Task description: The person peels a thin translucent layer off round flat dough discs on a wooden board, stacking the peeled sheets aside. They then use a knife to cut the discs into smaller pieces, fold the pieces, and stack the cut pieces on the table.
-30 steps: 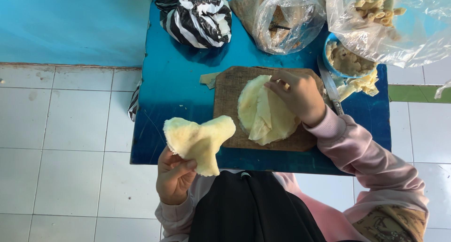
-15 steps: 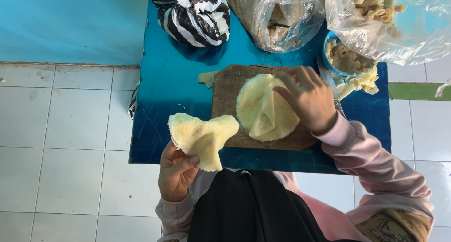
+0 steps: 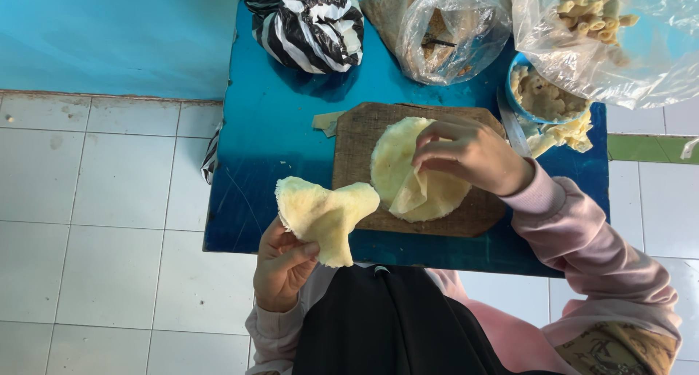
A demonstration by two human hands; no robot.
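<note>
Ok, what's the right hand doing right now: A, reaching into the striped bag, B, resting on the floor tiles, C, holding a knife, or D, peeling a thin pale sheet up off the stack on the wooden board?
D: the right hand pinches a thin pale sheet lifted from the round stack on the wooden board.

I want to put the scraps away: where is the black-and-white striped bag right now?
In the head view, the striped bag sits at the far left corner of the blue table, beside a clear plastic bag and beyond the wooden board.
</note>
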